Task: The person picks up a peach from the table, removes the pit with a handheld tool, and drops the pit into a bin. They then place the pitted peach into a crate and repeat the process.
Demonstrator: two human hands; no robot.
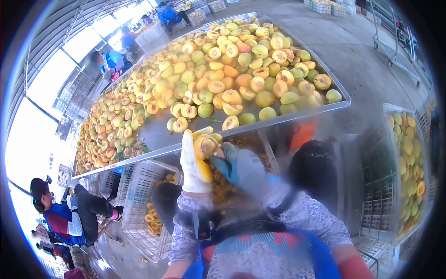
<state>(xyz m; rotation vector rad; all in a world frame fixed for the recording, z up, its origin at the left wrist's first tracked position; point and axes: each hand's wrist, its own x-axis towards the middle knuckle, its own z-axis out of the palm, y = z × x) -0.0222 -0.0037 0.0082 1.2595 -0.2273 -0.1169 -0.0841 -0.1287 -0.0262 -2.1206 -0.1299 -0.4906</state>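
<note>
My left hand (194, 162), in a white glove with a yellow palm, is closed around several halved fruits (205, 145) just off the near edge of the metal table (260, 124). Against the right side of these fruits, my right hand (232, 162) in a blue-grey glove has its fingers bent together; what it grips, if anything, is blurred. Beyond both hands, a large heap of yellow-green and orange halved fruits (200, 74) covers much of the table, many with pits showing.
A crate (388, 111) full of fruit halves stands at the right. Below the table's left part is another white crate (139, 186) with some fruit. A seated person (60, 214) is at the lower left; other people work behind the table. A metal cart (392, 56) stands back right.
</note>
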